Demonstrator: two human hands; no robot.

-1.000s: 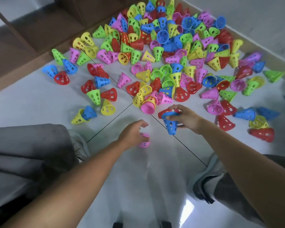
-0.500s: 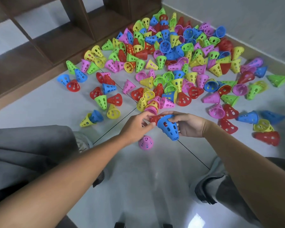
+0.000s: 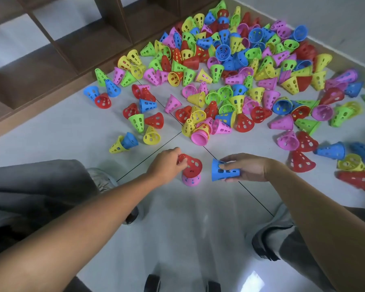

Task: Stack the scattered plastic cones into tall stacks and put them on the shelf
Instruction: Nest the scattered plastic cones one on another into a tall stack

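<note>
My left hand [image 3: 167,163] pinches a red cone [image 3: 191,165] onto the pink cone [image 3: 191,179], starting a stack, while my right hand [image 3: 248,168] grips the blue cone [image 3: 222,170], which needs turning upright next.

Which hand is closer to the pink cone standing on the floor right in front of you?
Left. The left hand holds a red cone directly over the pink cone. The right hand is off to its right, gripping a blue cone.
</note>
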